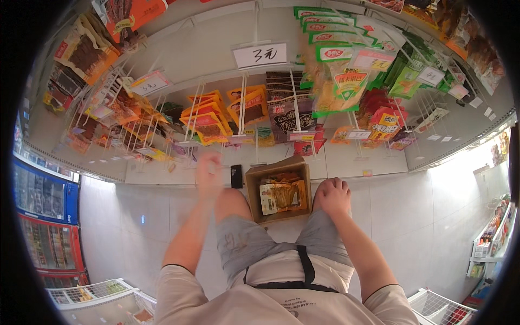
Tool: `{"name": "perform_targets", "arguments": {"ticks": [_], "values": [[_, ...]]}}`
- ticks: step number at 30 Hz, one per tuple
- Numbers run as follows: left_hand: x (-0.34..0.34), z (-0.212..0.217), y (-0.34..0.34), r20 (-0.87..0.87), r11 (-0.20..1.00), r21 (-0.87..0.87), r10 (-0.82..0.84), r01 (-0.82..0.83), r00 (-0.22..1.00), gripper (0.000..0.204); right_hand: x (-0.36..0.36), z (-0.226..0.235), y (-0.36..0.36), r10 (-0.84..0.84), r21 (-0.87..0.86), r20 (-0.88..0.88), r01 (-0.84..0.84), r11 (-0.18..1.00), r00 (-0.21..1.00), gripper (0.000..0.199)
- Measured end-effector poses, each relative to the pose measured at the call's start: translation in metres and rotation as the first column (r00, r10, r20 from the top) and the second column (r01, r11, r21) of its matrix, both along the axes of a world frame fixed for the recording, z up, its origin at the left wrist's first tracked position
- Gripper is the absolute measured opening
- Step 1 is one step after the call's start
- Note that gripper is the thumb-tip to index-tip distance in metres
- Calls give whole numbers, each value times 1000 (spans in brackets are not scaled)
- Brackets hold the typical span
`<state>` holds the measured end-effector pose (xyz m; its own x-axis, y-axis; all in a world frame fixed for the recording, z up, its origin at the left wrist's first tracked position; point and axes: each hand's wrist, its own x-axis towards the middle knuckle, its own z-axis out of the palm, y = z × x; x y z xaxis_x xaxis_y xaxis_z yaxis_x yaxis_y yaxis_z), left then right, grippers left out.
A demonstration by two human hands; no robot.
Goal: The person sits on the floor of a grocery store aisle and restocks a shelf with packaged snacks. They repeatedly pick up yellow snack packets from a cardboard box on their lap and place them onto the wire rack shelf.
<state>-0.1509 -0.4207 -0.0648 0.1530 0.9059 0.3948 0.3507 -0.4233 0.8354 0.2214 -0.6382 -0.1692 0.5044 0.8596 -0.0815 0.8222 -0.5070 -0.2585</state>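
Note:
My left hand [208, 169] is raised in front of the lower shelf and smeared by motion, so its fingers cannot be made out. Beneath the hooks of orange snack packets [208, 120], it is left of a small black flat object [236, 176]. My right hand [333, 195] rests on my right knee with its fingers laid out, holding nothing. Between my knees stands an open cardboard box [252, 189]. Inside it lie several snack pouches [283, 196], orange-brown with some white.
Rows of metal hooks carry green-edged bags [341, 81], dark purple packets [284, 111] and red packets [382, 116]. A white price card [260, 55] hangs above them. Drink coolers [46, 195] stand at left. White wire baskets [441, 307] and a side rack [490, 238] are nearer right.

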Motion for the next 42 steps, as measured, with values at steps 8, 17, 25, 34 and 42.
{"name": "perform_targets", "arguments": {"ticks": [8, 17, 25, 34, 42], "values": [[121, -202, -71, -175, 566, -824, -206, -29, 963, 58, -2, 5, 18, 0, -52, 15, 1, 999, 1000, 45], [109, -335, -54, -392, 148, -919, -249, -365, 886, 54, 4, 2, 20, 0, 3, 9, 0, 1000, 1000, 44], [97, -292, -79, -504, 506, -828, -485, -241, 715, 32, 1, 8, 17, 1, -37, -31, -2, 999, 1000, 43], [123, -146, -109, -466, 808, -582, -428, 97, 774, 21, 2, -3, 23, 0, -59, -16, -1, 998, 1000, 48], [104, -19, -99, -238, 666, -554, -702, 500, 671, 22, 18, 12, 10, 198, 146, -234, -167, 975, 952, 49]]}}
